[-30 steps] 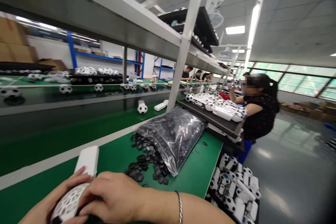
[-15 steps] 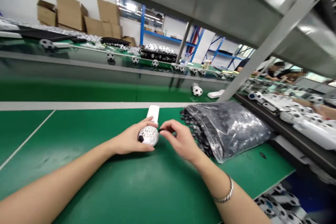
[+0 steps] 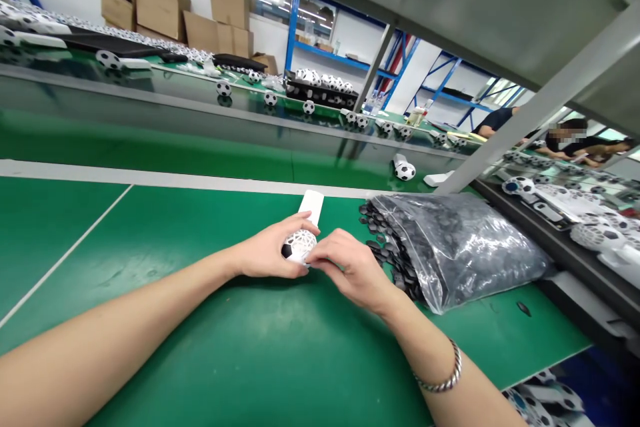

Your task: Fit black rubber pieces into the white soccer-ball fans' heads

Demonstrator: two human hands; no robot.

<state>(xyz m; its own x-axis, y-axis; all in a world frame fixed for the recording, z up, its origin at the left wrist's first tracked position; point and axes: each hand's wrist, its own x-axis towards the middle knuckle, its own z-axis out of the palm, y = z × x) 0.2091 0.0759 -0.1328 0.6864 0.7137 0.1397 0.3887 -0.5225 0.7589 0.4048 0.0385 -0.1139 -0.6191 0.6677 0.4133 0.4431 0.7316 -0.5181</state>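
My left hand [image 3: 267, 250] is wrapped round the ball-shaped white head of a football-patterned handheld device [image 3: 300, 240], whose white handle lies on the green table [image 3: 150, 227] pointing away from me. My right hand [image 3: 350, 267] has its fingers pinched against the right side of that head; whether they hold a small part I cannot make out. Just to the right lies a clear plastic bag of small black parts [image 3: 450, 247], with several black parts [image 3: 375, 230] spilled at its mouth beside my right hand.
A conveyor belt [image 3: 200, 147] runs behind the table carrying several football devices [image 3: 404, 170]. A metal shelf post [image 3: 525, 120] rises at right. Black trays of finished devices [image 3: 575, 207] sit at right, and other people work beyond them. Cardboard boxes [image 3: 165, 10] stand at back.
The view swung down and left from the aisle to the table. My right hand moved from just apart from the device's head to pressing on it; the left hand kept its grip.
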